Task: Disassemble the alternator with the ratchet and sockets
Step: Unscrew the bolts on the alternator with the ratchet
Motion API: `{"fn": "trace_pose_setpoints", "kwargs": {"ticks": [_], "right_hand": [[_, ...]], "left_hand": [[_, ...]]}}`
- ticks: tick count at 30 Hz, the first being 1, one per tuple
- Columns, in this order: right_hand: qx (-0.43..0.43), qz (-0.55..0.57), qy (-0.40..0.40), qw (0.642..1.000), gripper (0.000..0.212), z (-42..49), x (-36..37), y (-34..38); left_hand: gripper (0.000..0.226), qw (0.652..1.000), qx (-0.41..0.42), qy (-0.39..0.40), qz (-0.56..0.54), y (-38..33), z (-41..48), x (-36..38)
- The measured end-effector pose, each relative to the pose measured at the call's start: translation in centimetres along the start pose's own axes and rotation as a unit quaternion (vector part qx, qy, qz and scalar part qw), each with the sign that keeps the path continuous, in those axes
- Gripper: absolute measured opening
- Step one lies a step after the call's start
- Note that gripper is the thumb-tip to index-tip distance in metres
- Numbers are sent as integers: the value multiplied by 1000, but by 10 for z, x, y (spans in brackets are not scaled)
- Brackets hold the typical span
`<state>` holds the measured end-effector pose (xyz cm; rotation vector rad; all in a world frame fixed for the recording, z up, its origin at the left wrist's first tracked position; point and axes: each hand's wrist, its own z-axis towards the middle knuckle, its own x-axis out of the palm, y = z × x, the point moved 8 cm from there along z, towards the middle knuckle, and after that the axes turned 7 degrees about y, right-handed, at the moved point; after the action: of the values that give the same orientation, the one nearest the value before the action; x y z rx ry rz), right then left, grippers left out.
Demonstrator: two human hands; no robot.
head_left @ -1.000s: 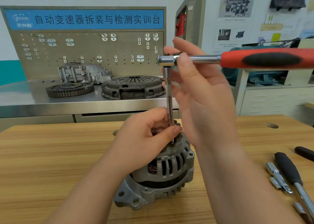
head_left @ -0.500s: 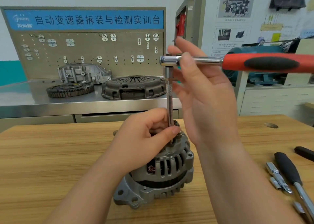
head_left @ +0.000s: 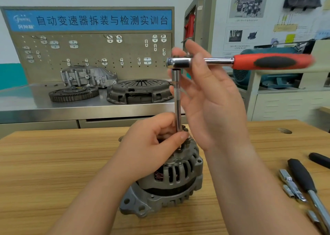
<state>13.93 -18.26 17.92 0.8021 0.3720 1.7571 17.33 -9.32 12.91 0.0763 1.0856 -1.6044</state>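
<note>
Head view, left hand (head_left: pixel 151 149) over alternator (head_left: pixel 171 181) top, spare tools (head_left: pixel 301 177) nearby

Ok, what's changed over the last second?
The ratchet handle has swung slightly away from the camera, and its red end is now in frame. The right hand still holds its head. The left hand still pinches the extension bar on top of the alternator, which hasn't moved.
</note>
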Motion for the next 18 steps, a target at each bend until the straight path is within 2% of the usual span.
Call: {"fn": "trace_pose_setpoints", "kwargs": {"ticks": [2,4,6,9,12,15,18], "right_hand": [[-45,-83,18,995,17,-1,6,9],[-49,-94,29,994,19,-2,10,9],[-17,-37,32,999,18,-2,10,2],[53,52,3,997,29,-1,1,-10],[81,68,-26,994,31,-1,-4,-14],[17,-5,-16,1000,17,-1,-1,-1],[-38,-71,6,997,18,-3,9,9]], "left_hand": [[45,1000,-6,-5,-13,2,1,0],[49,1000,-5,-6,-1,0,1,1],[48,1000,-6,-5,13,-1,1,1],[26,999,-3,-6,31,-1,0,2],[19,1000,-17,3,21,1,0,0],[31,999,-2,-2,34,-1,0,-1],[48,999,2,-13,32,-2,0,-1]]}}
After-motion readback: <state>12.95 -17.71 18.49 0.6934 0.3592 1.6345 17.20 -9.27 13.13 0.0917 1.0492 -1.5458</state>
